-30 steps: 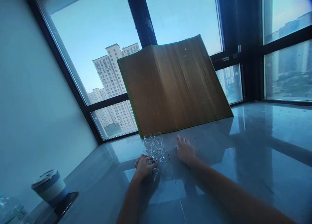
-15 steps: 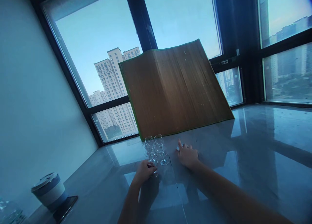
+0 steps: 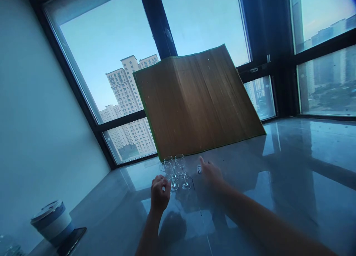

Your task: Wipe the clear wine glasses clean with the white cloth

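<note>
Several small clear stemmed glasses [image 3: 180, 165] stand bunched on the glossy surface just beyond my hands. My left hand [image 3: 160, 194] is raised at their near left side, fingers curled closed. A pale glint shows between those fingers, seemingly part of a stemmed glass that the hand mostly hides. To the right of the glasses, my right hand [image 3: 211, 174] is low over the surface, smeared by motion, with one finger stretched out. By its fingertips is a small whitish round piece [image 3: 199, 169] with a dark mark, which looks sharp and apart from the grip.
A brown panel with a green edge [image 3: 200, 104] leans against the window behind the glasses. At the lower left a lidded cup [image 3: 52, 222] stands by a dark flat phone-like slab [image 3: 72, 241]. A clear plastic object [image 3: 9, 246] is at the corner.
My left hand has lifted and turned upright, moving slightly left; the glass foot seen below it is gone from that spot. My right hand has shifted, uncovering more of the whitish piece.
</note>
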Action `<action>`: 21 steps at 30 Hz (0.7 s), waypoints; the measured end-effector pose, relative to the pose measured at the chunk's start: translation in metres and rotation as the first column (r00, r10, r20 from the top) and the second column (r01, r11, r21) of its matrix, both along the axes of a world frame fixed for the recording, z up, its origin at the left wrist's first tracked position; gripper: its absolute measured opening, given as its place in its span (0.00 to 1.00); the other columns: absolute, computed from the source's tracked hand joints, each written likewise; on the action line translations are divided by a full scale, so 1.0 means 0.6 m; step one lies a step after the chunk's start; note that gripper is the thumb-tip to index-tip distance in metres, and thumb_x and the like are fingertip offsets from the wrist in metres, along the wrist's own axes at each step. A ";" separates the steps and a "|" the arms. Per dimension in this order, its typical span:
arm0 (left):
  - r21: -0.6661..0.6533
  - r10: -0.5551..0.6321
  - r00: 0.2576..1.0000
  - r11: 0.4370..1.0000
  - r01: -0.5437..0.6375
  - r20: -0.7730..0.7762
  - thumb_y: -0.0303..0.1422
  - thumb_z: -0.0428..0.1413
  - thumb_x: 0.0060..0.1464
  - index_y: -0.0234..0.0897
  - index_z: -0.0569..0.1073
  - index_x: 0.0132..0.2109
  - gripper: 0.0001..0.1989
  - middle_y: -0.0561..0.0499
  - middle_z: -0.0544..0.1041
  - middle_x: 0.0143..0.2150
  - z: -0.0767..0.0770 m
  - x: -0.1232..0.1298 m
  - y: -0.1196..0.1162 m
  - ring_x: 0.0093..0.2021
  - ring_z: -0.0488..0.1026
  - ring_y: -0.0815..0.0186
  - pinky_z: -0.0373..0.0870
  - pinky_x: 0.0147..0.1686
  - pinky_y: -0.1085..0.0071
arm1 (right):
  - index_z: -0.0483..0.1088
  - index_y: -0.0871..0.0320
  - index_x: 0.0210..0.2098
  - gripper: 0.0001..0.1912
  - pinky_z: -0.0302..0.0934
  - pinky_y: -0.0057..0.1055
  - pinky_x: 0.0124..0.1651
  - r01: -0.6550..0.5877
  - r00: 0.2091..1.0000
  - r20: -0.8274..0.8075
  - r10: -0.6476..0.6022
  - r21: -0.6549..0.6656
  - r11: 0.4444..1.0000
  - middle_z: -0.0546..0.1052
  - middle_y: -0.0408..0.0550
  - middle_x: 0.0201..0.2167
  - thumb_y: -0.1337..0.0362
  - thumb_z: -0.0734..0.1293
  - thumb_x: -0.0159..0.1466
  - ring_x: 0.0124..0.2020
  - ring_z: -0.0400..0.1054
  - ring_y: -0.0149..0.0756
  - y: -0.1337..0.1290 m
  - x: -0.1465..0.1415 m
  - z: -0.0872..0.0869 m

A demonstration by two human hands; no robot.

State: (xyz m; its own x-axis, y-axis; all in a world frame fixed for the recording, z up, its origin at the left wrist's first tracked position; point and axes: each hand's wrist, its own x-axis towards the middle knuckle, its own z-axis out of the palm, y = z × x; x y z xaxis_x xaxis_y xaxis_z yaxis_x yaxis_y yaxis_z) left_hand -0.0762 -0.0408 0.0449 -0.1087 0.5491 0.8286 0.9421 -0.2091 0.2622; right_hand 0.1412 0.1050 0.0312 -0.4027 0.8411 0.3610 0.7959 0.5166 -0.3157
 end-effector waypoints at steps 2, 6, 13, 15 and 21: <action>-0.051 -0.013 0.999 0.999 0.014 0.032 0.33 0.51 0.60 0.41 0.68 0.24 0.15 0.50 0.74 0.28 0.001 0.004 0.000 0.34 0.72 0.63 0.67 0.42 0.67 | 0.54 0.61 0.70 0.33 0.64 0.33 0.44 0.022 0.988 -0.155 -0.006 0.103 0.994 0.79 0.58 0.45 0.76 0.58 0.66 0.50 0.71 0.45 -0.007 0.002 0.015; -0.184 -0.021 0.984 0.981 0.054 0.177 0.35 0.47 0.63 0.41 0.73 0.35 0.12 0.51 0.78 0.31 -0.004 0.017 0.003 0.34 0.75 0.64 0.68 0.41 0.69 | 0.57 0.59 0.68 0.28 0.66 0.40 0.52 -0.026 0.884 -0.428 0.189 0.358 0.933 0.77 0.58 0.52 0.72 0.57 0.68 0.53 0.69 0.47 -0.031 0.004 0.040; -0.356 0.004 0.966 0.930 0.091 0.257 0.38 0.44 0.66 0.39 0.74 0.42 0.15 0.53 0.78 0.25 -0.006 0.042 0.007 0.28 0.76 0.64 0.66 0.36 0.70 | 0.60 0.53 0.63 0.27 0.70 0.41 0.46 -0.214 0.646 -0.364 0.671 0.757 0.617 0.78 0.53 0.44 0.73 0.58 0.66 0.44 0.71 0.43 -0.096 -0.014 0.051; -0.409 0.041 0.978 0.911 0.047 0.205 0.33 0.46 0.63 0.40 0.73 0.33 0.13 0.53 0.77 0.23 -0.002 0.046 0.004 0.26 0.75 0.65 0.63 0.33 0.71 | 0.59 0.52 0.63 0.27 0.70 0.40 0.44 -0.236 0.602 -0.327 0.729 0.799 0.553 0.78 0.52 0.43 0.74 0.59 0.66 0.43 0.71 0.43 -0.109 -0.018 0.053; -0.473 0.091 0.995 0.876 -0.093 -0.028 0.30 0.52 0.57 0.40 0.73 0.25 0.13 0.49 0.78 0.23 0.002 0.046 -0.004 0.28 0.76 0.63 0.62 0.33 0.70 | 0.58 0.52 0.63 0.27 0.70 0.40 0.43 -0.263 0.595 -0.281 0.753 0.818 0.512 0.80 0.51 0.44 0.74 0.59 0.66 0.43 0.71 0.43 -0.126 -0.023 0.054</action>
State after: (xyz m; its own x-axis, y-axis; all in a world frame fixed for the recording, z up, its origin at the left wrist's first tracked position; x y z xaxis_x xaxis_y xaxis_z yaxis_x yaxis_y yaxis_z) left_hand -0.0485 -0.0431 0.0459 -0.1749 0.8638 0.4726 0.9525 0.0269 0.3034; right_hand 0.1275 0.0295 0.0636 -0.1862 -0.0215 0.9823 0.0980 0.9944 0.0403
